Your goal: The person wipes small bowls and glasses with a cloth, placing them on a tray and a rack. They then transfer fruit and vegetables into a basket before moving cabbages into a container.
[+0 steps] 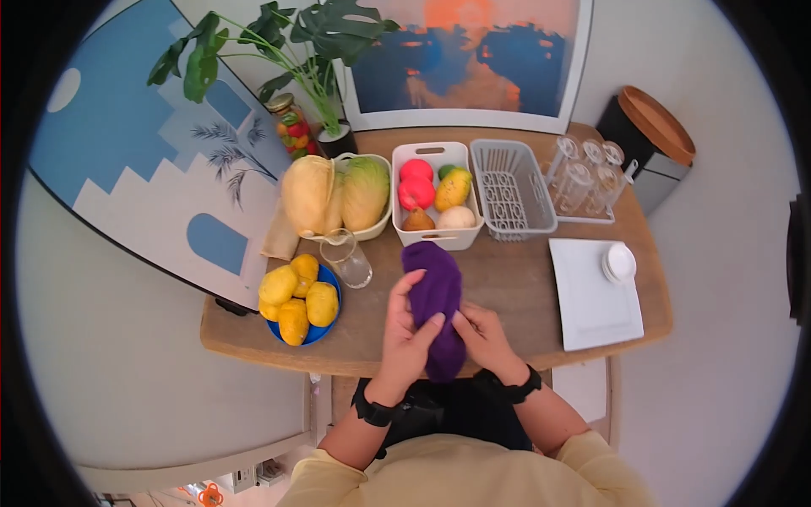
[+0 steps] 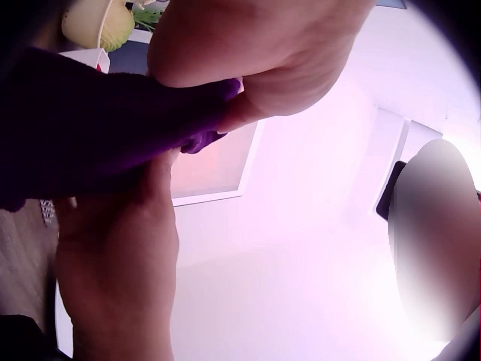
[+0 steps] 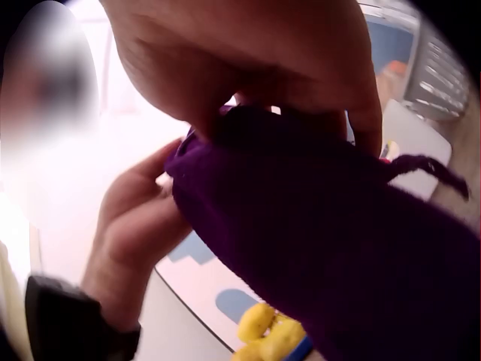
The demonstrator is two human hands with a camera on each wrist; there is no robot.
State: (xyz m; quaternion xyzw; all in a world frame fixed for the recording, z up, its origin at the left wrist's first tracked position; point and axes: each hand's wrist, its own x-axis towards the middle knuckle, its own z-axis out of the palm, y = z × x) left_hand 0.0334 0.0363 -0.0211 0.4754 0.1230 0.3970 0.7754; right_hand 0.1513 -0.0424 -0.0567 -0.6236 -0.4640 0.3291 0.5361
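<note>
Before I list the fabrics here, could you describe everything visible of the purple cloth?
The purple cloth looks plain, soft and slightly fuzzy, bunched into a long, narrow shape, with a thin strip sticking out. The left hand and right hand both grip it, over the near part of the table.

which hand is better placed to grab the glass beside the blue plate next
Probably the left hand: it is nearer the glass than the right hand, though both hold the purple cloth, so it would have to let go first.
</note>
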